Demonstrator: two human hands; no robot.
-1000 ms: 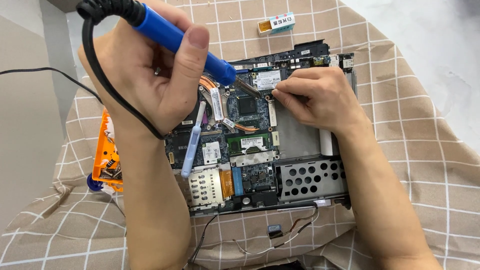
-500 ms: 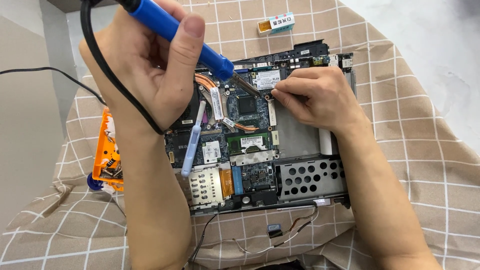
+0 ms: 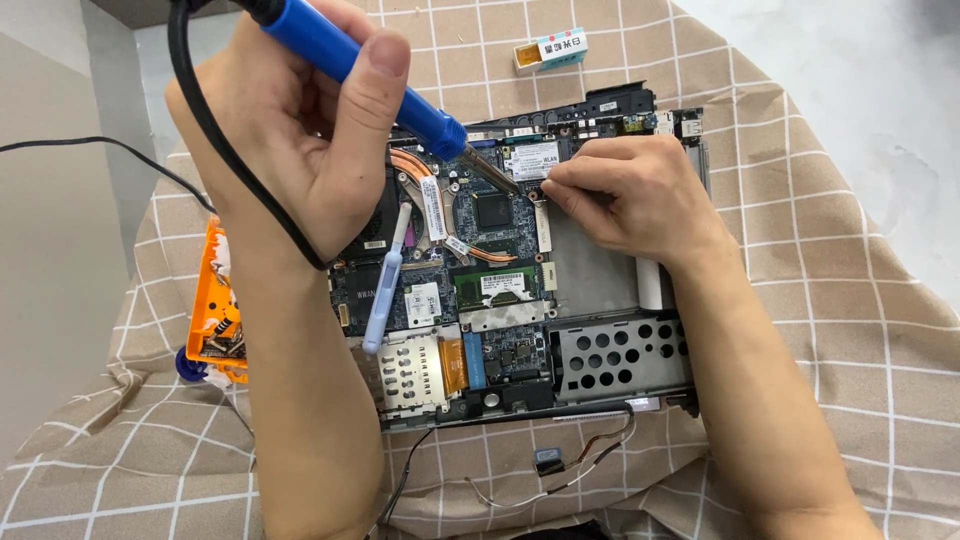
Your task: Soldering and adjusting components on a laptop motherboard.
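One opened laptop chassis (image 3: 600,350) lies on a checked cloth (image 3: 820,300) spread over the counter, its single circuit board (image 3: 480,260) bare to the room. One blue-handled soldering iron (image 3: 370,75) is in play, one pale blue plastic pry tool (image 3: 385,290) rests across the board, one orange tray (image 3: 215,300) of small parts sits at the cloth's left edge, and one small box (image 3: 550,50) lies beyond the chassis at the far side. A loose thin cable (image 3: 570,465) with a small black connector trails on the cloth near the chassis's front edge.

The chassis takes up the middle of the cloth; there is bare cloth to the right of it and along the front, while the left side is crowded by the tray and the person's forearm. The iron's black cord (image 3: 190,130) loops over the back of the left wrist and off to the left.

The left hand (image 3: 290,150) has its grip wrapped closed around the iron's handle, thumb laid along the blue barrel, the metal tip slanting down to the upper middle of the board beside a white-labelled card (image 3: 533,160). The right hand (image 3: 630,195) has its grip pressed together, fingertips (image 3: 552,190) pinched right at the board where the iron's tip meets it; what they pinch is too small to make out.
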